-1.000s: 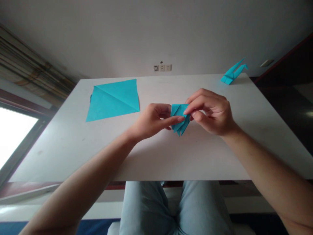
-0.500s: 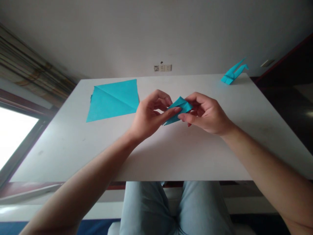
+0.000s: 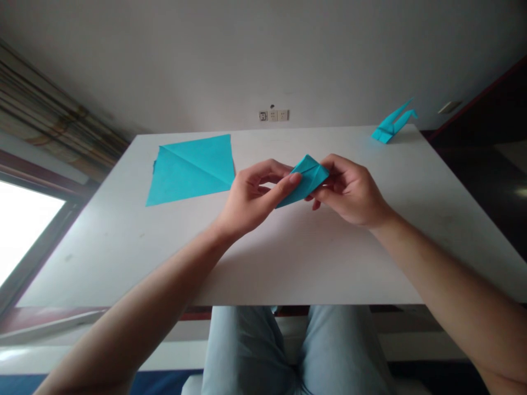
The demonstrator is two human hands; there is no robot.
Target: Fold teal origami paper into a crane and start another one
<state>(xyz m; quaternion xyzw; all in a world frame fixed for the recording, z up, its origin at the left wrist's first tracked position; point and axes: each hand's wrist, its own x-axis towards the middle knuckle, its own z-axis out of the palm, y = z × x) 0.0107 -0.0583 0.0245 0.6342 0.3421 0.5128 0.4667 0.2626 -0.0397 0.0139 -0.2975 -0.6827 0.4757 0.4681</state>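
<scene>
In the head view, the left hand [image 3: 257,195] pinched the folded paper [image 3: 308,180], its other side gripped by the right hand [image 3: 349,192]. The sheet [image 3: 189,173] lay left of the left hand; the crane [image 3: 386,133] stood well beyond the right hand.

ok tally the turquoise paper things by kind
Flat creased sheet: 1
Compact folded piece: 1
Folded bird: 1
Total: 3, leaving out a scrap at the sheet's left edge; cannot tell if it is separate
</scene>
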